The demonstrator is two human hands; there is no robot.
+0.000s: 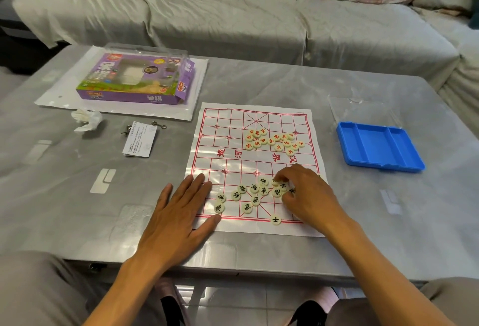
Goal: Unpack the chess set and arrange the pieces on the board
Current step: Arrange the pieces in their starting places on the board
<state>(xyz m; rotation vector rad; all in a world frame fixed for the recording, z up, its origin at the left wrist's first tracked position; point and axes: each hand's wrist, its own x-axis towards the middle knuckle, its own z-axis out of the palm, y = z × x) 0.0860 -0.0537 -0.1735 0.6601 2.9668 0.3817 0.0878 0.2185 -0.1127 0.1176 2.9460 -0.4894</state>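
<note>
Grey table (259,87): left hand (176,211) flat, fingers straight, pressing xiangqi board sheet's (255,162) near-left corner; right hand (308,196) pinching among black-marked pieces (255,193) on near half; red-marked pieces (274,140) clustered beyond; blue tray (378,149) far right.

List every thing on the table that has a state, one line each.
board sheet: unfolded flat, pieces not yet arranged
red-lettered pieces: clustered on far half
black-lettered pieces: scattered on near half
blue tray: emptied
purple box: end flap open
left hand: flat, pressing the sheet's edge
right hand: fingers curled among the black pieces
</note>
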